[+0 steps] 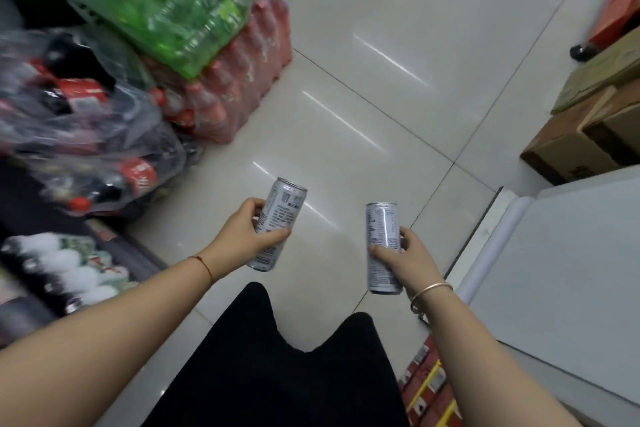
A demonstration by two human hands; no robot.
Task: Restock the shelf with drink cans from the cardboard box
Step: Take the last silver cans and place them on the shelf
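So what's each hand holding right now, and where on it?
Left hand holds one silver can around its middle; right hand holds a second can around its lower half.

Bottle packs (pixel 86 135) blurred, print on can (pixel 286 206) unreadable, cardboard boxes (pixel 568 152) cut by edge

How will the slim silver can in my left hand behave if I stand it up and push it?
The can is tall and narrow, so it will probably tip if pushed near its top. Its smooth metal wall looks slippery, though the left hand wraps it securely. On its side it would likely roll, being round.
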